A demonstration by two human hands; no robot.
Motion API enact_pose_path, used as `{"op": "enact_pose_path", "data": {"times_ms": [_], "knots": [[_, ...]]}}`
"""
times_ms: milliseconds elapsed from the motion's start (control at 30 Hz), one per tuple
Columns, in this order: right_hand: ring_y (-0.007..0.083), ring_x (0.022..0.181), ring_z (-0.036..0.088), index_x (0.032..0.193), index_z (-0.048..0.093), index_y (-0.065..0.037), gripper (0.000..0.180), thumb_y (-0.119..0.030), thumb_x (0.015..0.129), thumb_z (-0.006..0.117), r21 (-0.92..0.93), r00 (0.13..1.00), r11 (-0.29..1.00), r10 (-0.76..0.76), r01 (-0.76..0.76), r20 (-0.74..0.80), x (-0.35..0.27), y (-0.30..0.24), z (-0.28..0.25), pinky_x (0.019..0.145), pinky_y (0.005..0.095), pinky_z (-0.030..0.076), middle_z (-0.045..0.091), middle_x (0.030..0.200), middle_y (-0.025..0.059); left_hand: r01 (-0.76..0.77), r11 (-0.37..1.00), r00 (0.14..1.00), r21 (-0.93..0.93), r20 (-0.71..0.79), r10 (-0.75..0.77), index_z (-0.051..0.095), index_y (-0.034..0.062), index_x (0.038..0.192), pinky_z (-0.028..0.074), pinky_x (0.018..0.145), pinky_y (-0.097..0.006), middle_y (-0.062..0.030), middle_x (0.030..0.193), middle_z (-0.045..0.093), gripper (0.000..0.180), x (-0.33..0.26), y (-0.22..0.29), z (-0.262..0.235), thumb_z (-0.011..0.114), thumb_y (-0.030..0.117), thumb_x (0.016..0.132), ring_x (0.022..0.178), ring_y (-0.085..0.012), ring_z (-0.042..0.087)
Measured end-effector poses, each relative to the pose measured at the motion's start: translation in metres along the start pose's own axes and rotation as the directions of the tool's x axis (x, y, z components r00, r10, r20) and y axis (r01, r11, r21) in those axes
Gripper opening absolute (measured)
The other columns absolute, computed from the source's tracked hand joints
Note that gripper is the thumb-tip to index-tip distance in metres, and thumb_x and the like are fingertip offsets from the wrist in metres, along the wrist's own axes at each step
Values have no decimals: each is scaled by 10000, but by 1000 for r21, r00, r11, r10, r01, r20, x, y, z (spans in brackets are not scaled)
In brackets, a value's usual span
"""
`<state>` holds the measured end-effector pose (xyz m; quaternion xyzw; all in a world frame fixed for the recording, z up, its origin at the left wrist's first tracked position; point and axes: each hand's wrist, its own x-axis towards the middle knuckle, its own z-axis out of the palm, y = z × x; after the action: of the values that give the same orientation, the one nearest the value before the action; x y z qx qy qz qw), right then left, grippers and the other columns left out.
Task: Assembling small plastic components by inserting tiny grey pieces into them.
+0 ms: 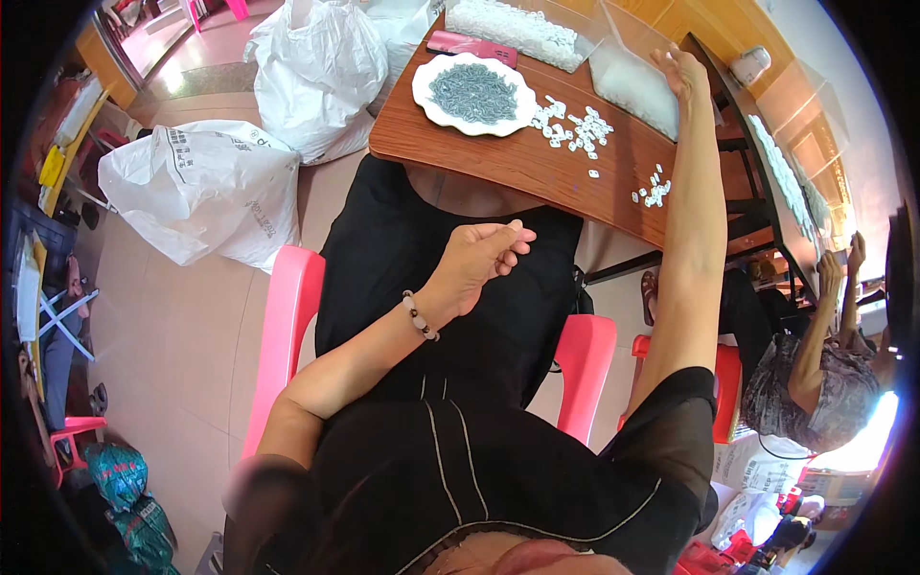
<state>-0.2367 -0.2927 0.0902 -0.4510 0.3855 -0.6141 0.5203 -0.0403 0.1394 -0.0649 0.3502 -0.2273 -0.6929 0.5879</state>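
Sorting step, judged: right hand [682, 69], fingers loosely spread, reaches onto a clear bag [628, 81] at the table's [498, 158] upper right, while left hand [479, 259], loosely curled and empty-looking, waits mid-frame over the lap; next, a grip on the bag.

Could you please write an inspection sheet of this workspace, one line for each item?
Surface: brown wooden table, mostly bare at its near edge.
Job's things: white plate heaped with small grey pieces; loose small white parts scattered beside it; clear plastic bag of white parts.
Clutter: flat pink case behind the plate.
Grippers: left hand over the lap, fingers curled, off the table; right hand stretched out onto the clear bag.
Cables: nothing seen.
Surroundings: pink plastic chair; large white sacks on the tiled floor; another person seated at right.
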Motion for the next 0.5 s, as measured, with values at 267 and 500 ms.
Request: {"op": "enact_pose_path", "data": {"times_ms": [267,500], "knots": [[215,857,633,989,628,78,224,-120,894,587,-120,975,979,-144,166,171,-57,32,6,789,341,534,646,980,140,-9,1000,999,2,-35,9,687,-14,924,396,546,-174,-14,760,622,254,3,0,-7,610,228,912,599,-39,491],[146,695,607,950,696,-20,197,-184,861,632,-640,726,445,-36,627,687,-164,80,-12,659,293,477,695,807,77,18,999,999,49,-32,-17,687,-4,859,399,544,-173,-15,752,626,238,4,-8,-4,604,215,902,599,-35,494]]}}
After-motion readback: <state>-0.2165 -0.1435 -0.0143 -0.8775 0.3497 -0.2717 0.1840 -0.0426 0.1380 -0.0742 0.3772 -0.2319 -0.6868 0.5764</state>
